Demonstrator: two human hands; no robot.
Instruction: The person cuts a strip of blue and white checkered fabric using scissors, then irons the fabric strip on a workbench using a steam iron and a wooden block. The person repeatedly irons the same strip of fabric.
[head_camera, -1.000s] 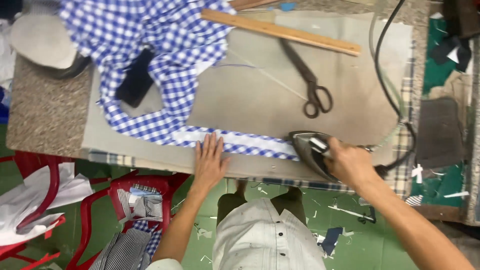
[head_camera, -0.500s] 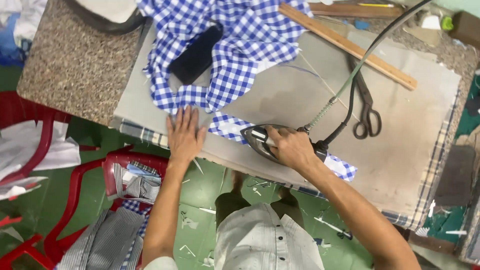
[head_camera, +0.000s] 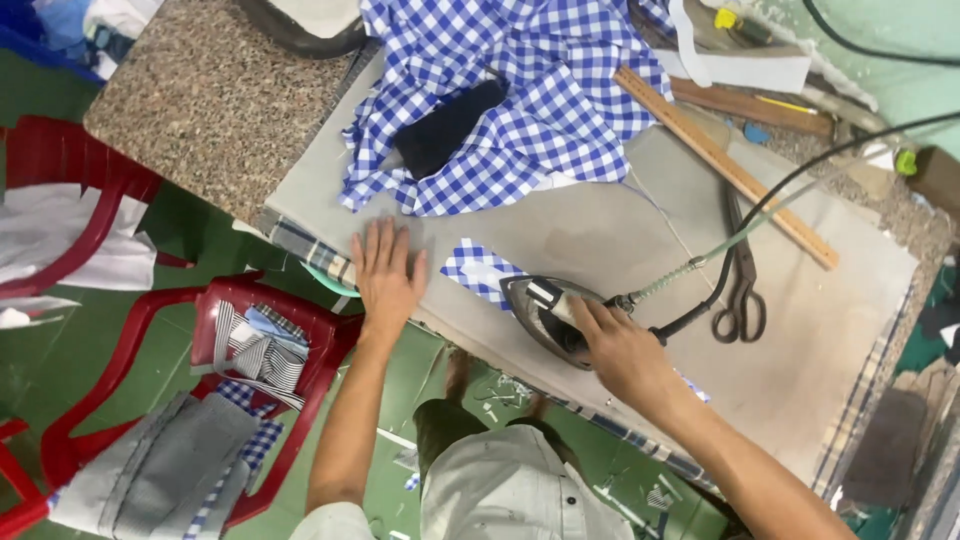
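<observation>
My right hand (head_camera: 620, 345) grips the handle of a dark electric iron (head_camera: 540, 310), which rests on a narrow blue-and-white checked strip (head_camera: 478, 270) near the front edge of the padded board (head_camera: 620, 230). My left hand (head_camera: 387, 270) lies flat with fingers spread on the board, just left of the strip's end. A larger piece of blue-and-white checked fabric (head_camera: 530, 100) is bunched at the back, with a black object (head_camera: 445, 130) lying on it.
Large scissors (head_camera: 742, 290) and a long wooden ruler (head_camera: 725, 165) lie right of the iron, whose cord (head_camera: 760, 215) runs off to the upper right. Red plastic chairs (head_camera: 250, 330) with striped cloth stand at left. Fabric scraps litter the green floor.
The iron has slid left along the checked strip, covering more of it. My left hand stays flat at the strip's left end. The camera view has shifted and rotated.
</observation>
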